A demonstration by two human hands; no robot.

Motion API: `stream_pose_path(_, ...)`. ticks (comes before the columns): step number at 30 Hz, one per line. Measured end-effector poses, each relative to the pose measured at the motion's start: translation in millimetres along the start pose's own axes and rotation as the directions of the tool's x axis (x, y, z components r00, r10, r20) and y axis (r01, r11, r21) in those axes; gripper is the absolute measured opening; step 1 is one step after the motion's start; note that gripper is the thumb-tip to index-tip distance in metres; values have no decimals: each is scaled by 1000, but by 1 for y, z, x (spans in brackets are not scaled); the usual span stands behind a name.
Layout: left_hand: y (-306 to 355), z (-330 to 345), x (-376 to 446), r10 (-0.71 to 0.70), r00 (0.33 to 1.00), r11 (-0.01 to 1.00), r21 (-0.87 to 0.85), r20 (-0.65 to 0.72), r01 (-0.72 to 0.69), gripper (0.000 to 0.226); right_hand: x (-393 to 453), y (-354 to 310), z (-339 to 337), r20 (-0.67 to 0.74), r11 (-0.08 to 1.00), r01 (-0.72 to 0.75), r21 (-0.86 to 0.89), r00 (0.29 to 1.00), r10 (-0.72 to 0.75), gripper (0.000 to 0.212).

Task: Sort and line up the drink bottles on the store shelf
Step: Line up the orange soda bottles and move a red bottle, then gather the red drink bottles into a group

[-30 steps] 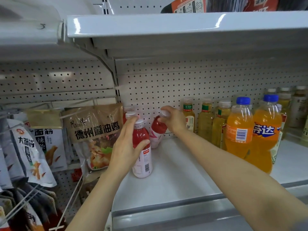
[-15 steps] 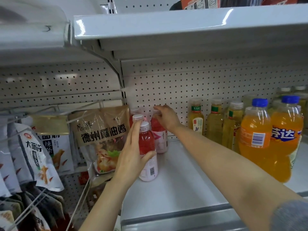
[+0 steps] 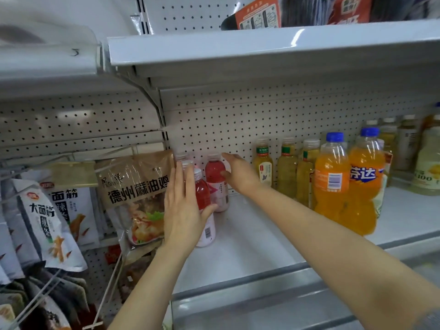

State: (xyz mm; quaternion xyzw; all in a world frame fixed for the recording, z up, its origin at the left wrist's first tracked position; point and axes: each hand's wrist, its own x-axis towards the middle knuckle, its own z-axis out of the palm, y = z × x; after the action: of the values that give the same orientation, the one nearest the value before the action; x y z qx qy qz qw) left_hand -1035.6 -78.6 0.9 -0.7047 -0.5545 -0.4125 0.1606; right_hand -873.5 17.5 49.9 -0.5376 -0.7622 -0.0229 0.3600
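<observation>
Hands flank your upright red bottles: L hand (image 3: 183, 210) flat-fingered on front bottle (image 3: 205, 210), R hand (image 3: 240, 175) relaxed, touching rear bottle (image 3: 216, 182) w/ no grip, nearer it.

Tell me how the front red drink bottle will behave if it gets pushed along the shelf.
The front red drink bottle looks full, so probably heavy for its size. Tall and narrow, it may tip if pushed high. The smooth shelf should let it slide; the left hand steadies it.
</observation>
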Motion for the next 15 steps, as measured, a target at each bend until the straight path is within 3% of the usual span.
stream_pose_path(4,25,1,1,66,997,997,53,-26,-64,99,-45,11,-18,-193,970,105,-217,970,-149,40)
stream_pose_path(9,55,13,5,98,995,995,-16,-13,-98,82,-98,26,-43,-321,932,146,-333,911,-258,37)
stream_pose_path(15,111,35,-3,71,994,959,-279,84,-45,60,-155,48,-76,-536,937,208,-281,776,-333,19)
